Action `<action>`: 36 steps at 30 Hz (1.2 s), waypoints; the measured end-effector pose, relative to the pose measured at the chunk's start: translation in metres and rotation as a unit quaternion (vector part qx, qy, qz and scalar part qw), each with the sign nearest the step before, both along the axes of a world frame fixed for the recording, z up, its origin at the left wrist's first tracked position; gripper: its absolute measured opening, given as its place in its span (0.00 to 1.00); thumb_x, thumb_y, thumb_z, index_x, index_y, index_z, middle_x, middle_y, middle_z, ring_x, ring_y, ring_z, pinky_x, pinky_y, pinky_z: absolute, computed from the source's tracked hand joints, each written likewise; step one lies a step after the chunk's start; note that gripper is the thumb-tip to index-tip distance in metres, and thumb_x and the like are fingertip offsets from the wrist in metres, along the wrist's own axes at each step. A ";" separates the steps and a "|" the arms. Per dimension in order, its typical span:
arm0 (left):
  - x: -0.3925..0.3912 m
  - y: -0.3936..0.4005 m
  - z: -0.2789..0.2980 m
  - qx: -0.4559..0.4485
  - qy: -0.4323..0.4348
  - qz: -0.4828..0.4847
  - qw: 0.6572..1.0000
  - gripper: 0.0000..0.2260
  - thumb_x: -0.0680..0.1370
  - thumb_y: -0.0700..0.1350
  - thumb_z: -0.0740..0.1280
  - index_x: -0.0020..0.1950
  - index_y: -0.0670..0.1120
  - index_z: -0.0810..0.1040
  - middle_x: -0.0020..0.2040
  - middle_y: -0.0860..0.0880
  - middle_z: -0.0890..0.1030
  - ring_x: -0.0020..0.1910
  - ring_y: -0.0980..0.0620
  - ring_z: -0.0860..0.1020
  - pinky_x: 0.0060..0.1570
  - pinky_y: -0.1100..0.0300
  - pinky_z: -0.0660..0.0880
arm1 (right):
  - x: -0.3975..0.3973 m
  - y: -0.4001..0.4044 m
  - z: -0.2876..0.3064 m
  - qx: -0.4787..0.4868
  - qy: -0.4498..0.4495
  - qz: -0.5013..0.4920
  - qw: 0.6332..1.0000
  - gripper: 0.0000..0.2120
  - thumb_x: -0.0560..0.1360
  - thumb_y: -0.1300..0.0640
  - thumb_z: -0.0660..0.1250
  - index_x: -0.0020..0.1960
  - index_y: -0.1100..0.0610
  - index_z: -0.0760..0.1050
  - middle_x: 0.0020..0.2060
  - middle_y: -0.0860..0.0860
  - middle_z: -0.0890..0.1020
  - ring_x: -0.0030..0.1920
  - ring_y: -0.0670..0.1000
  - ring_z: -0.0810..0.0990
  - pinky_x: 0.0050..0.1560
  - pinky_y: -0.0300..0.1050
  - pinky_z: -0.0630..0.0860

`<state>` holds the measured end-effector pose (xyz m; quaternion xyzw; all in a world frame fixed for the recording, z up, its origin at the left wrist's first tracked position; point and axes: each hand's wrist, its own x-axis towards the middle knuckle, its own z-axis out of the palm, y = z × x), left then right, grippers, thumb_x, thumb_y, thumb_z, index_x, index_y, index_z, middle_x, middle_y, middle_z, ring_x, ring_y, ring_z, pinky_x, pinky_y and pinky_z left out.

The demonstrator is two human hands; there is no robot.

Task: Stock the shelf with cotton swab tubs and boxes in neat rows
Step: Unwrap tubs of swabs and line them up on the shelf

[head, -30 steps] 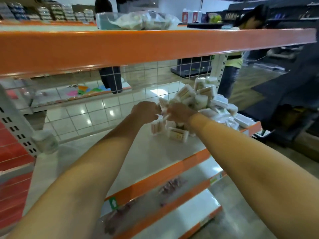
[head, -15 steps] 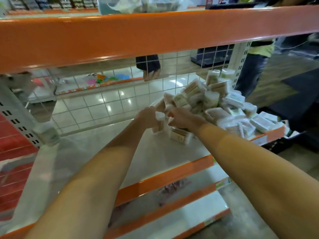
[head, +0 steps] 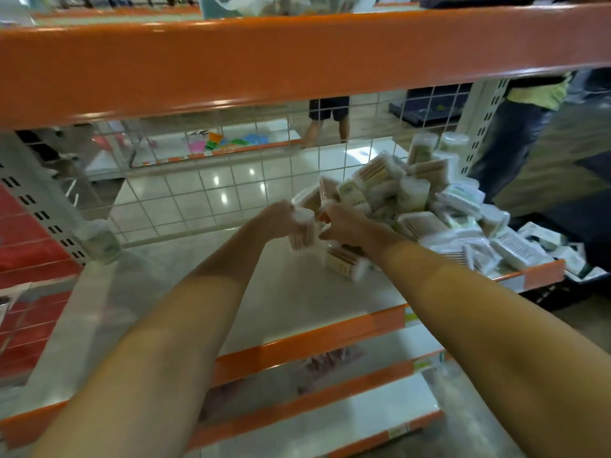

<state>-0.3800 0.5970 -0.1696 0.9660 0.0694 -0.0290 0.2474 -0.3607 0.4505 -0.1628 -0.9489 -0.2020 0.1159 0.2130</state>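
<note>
Left hand: the left hand is curled round a clear round tub of cotton swabs, gripping it near its white lid; the tub hangs below the fist, just above the shelf.
Right hand: the right hand reaches in from the right with fingers bent, at the near edge of the heap; motion blur hides the fingertips, so it seems to pinch a tub there, but I cannot tell for sure.
Gap between hands: the 2 hands are just beside each other, nearly touching.
Lying tub: 1 tub lies on its side on the shelf, directly under the right wrist.
Heap: a loose pile of swab tubs and boxes fills the right end of the shelf, with flat white packs spilling toward the right edge.
Lone tub: 1 tub stands upright at the far left, against the wire grid back, well apart from the pile.
Shelf: the white shelf has an orange front lip.
Upper beam: an orange shelf edge crosses the top of the view.
</note>
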 end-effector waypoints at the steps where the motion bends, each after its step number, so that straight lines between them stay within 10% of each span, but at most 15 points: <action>1: -0.001 0.002 0.004 -0.001 0.000 0.006 1.000 0.19 0.77 0.47 0.66 0.63 0.36 0.73 0.59 0.39 0.77 0.54 0.44 0.76 0.46 0.60 0.68 | 0.008 0.000 -0.005 -0.035 -0.003 0.015 0.999 0.21 0.74 0.56 0.68 0.65 0.59 0.72 0.43 0.48 0.69 0.33 0.40 0.61 0.36 0.33 0.61; 7: -0.013 0.016 0.036 -0.065 -0.002 0.051 0.997 0.17 0.75 0.48 0.70 0.58 0.38 0.73 0.50 0.43 0.74 0.42 0.49 0.75 0.36 0.62 0.69 | -0.013 0.010 -0.006 0.067 -0.030 0.017 0.997 0.26 0.72 0.54 0.71 0.67 0.61 0.69 0.61 0.59 0.75 0.61 0.59 0.73 0.63 0.50 0.70; 21: -0.068 0.028 0.039 -0.137 -0.008 0.169 0.976 0.21 0.72 0.58 0.70 0.37 0.40 0.73 0.36 0.47 0.76 0.32 0.51 0.77 0.38 0.61 0.77 | -0.079 0.057 -0.031 0.075 -0.133 0.010 0.988 0.27 0.76 0.49 0.65 0.68 0.64 0.64 0.62 0.60 0.72 0.62 0.57 0.72 0.62 0.46 0.68; 31: -0.093 0.064 0.056 -0.249 0.090 0.067 0.962 0.26 0.73 0.51 0.71 0.68 0.48 0.68 0.62 0.48 0.73 0.62 0.47 0.72 0.58 0.53 0.74 | -0.078 0.042 -0.011 0.172 0.091 0.109 0.975 0.23 0.77 0.53 0.66 0.68 0.60 0.68 0.62 0.55 0.75 0.58 0.52 0.75 0.54 0.43 0.74; 36: -0.098 0.072 0.063 -0.339 0.132 -0.004 0.932 0.17 0.77 0.35 0.65 0.63 0.47 0.71 0.56 0.46 0.78 0.54 0.51 0.78 0.55 0.56 0.74 | -0.082 0.027 -0.005 0.221 0.219 0.136 0.941 0.23 0.78 0.58 0.64 0.71 0.57 0.64 0.63 0.54 0.74 0.60 0.51 0.75 0.61 0.50 0.74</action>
